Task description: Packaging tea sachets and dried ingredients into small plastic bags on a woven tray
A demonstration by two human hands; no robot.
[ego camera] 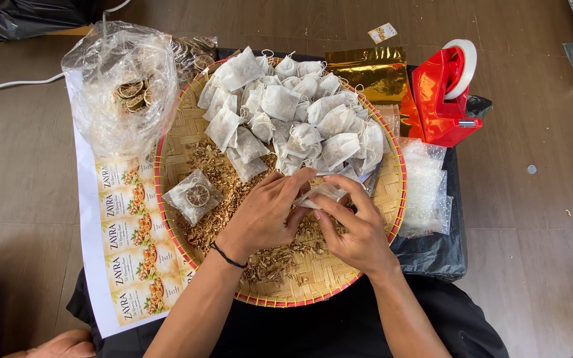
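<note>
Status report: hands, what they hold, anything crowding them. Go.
Left hand and right hand both pinching one small white sachet over the woven tray. Filled sachet pile just beyond fingertips; loose dried herbs underneath.

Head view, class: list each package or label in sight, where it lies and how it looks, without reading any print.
Label sheet: left of tray, white, orange pictures.
Gold pouch: behind tray, shiny foil.
Clear bag: upper left, dried citrus slices.
Small sachet: on tray, clear, one slice.
Clear sachet: between left hand and right hand.
</note>
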